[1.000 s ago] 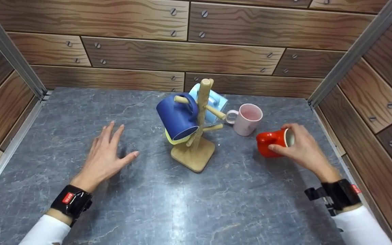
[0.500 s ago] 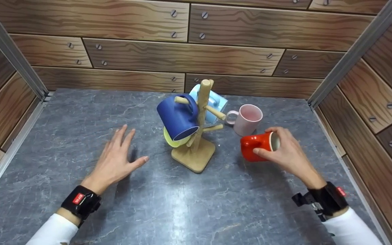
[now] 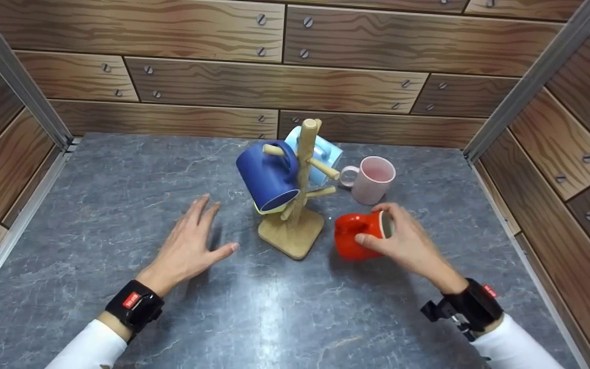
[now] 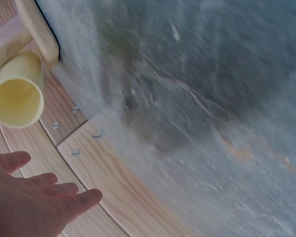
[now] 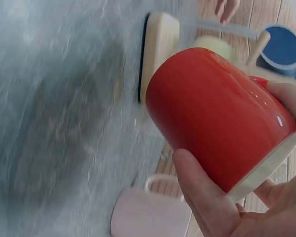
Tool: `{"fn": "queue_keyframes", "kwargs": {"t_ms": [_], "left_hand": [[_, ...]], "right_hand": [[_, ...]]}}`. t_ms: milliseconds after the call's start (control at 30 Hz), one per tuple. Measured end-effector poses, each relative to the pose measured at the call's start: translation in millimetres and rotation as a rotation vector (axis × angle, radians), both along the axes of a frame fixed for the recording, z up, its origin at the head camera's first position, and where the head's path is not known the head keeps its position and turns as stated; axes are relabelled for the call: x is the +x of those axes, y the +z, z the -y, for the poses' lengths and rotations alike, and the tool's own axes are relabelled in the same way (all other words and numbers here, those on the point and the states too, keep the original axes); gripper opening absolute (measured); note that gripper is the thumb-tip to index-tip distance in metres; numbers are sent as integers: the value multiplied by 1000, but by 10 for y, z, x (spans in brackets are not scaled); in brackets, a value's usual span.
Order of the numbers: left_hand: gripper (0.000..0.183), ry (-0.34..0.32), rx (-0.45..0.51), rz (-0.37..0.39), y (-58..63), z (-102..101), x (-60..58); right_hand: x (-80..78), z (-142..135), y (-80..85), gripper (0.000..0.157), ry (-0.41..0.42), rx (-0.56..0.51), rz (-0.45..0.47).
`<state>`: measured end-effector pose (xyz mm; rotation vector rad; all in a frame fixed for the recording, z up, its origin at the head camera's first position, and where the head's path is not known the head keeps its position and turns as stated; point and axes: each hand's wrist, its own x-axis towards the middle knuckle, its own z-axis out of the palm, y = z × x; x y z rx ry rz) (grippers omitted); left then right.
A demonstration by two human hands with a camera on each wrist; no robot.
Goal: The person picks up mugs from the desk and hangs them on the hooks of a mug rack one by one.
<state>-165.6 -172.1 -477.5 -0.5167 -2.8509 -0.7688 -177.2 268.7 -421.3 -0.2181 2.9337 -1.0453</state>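
I have the right grip (image 3: 412, 246) curled round the red mug (image 3: 350, 246) near the wooden rack (image 3: 295, 237), the left grip (image 3: 186, 251) spread and empty.

Your near-side head camera looks far and down; your closer, tilted wrist views share the yellow mug (image 4: 20, 89).

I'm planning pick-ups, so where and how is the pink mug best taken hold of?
Probably round the body of the pink mug, just below its rim, coming from the person's right. It stands upright with its mouth up, and its handle points left toward the pegs of the wooden rack, so that side looks more crowded.
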Motion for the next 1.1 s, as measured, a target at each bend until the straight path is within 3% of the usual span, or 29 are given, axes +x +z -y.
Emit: {"fn": "queue_keyframes", "kwargs": {"t_ms": [233,400,667,1100], "left_hand": [[97,-80,34,-49,-18,-184,58],[95,-127,102,8,-20,-354,119],[97,-231,196,62,-100,-636,186],[103,-271,329,94,-148,-983,168]], "right_hand": [[78,235,-31,68,57,-46,12],[118,376,-43,66,87,-93,44],[143,572,-99,66,101,-79,21],[159,839,-158,68,152,-161,85]]}}
